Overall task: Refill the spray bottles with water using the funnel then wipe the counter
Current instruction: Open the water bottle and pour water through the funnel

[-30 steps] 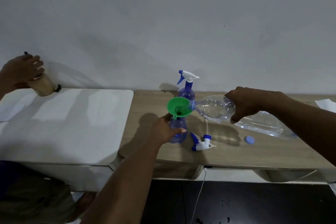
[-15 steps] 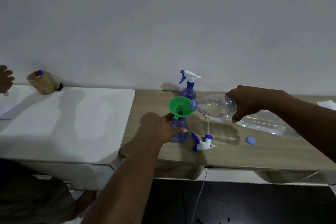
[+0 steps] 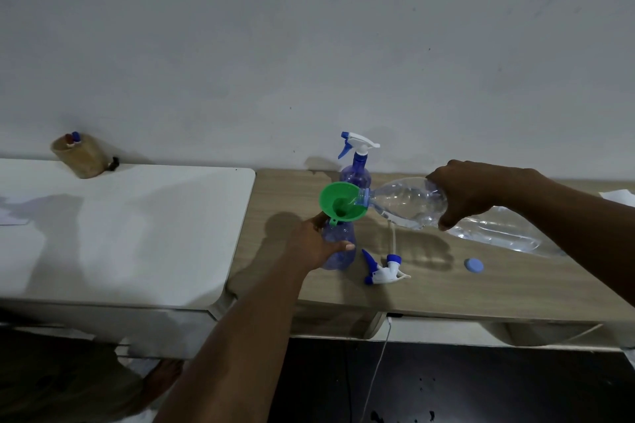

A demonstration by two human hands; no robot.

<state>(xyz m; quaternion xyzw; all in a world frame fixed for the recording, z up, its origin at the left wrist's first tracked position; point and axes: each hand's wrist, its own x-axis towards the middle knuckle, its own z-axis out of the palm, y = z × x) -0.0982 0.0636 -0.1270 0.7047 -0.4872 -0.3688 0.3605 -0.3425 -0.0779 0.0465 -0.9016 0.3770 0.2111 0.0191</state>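
My left hand (image 3: pixel 318 240) grips an open purple spray bottle (image 3: pixel 338 251) standing on the wooden counter (image 3: pixel 446 288). A green funnel (image 3: pixel 340 200) sits in its neck. My right hand (image 3: pixel 470 194) holds a clear water bottle (image 3: pixel 403 202) tipped sideways, its mouth resting over the funnel's rim. The removed white-and-blue spray head (image 3: pixel 381 269) with its tube lies on the counter beside the bottle. A second purple spray bottle (image 3: pixel 355 165) with its trigger head on stands behind, near the wall.
A blue cap (image 3: pixel 473 265) lies on the counter to the right. A crumpled clear plastic bottle (image 3: pixel 505 233) lies under my right arm. A white table (image 3: pixel 120 227) adjoins on the left, with a tan holder (image 3: pixel 80 154) at its back edge. A white cable (image 3: pixel 378 364) hangs below.
Another person's hand by the tan holder on the left has withdrawn out of view. My hands, the funnel and the tipped water bottle have stayed in place.
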